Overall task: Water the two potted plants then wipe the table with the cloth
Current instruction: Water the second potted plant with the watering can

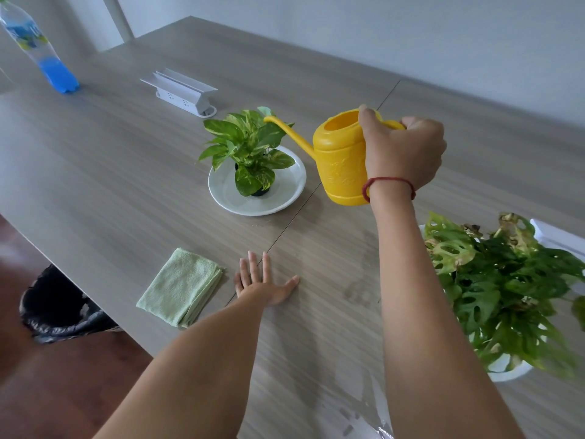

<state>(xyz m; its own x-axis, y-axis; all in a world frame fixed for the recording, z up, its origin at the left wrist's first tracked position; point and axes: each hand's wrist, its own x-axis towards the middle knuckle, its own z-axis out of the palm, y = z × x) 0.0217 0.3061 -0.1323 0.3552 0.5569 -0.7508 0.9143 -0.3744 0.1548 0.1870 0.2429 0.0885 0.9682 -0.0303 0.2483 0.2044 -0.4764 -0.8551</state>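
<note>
I'm on the watering step: my right hand (403, 150) grips the yellow watering can (340, 160), spout over the small potted plant (250, 147); next, tip it. My left hand (262, 283) lies open, flat on the desk (126, 147), nearer me than that plant.

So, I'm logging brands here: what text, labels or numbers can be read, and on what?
Bottle label: printed, but too blurred and cut off to read.
Watering can: embossed pattern only, no legible words.
Socket box: no readable markings.
Cloth: none.
</note>
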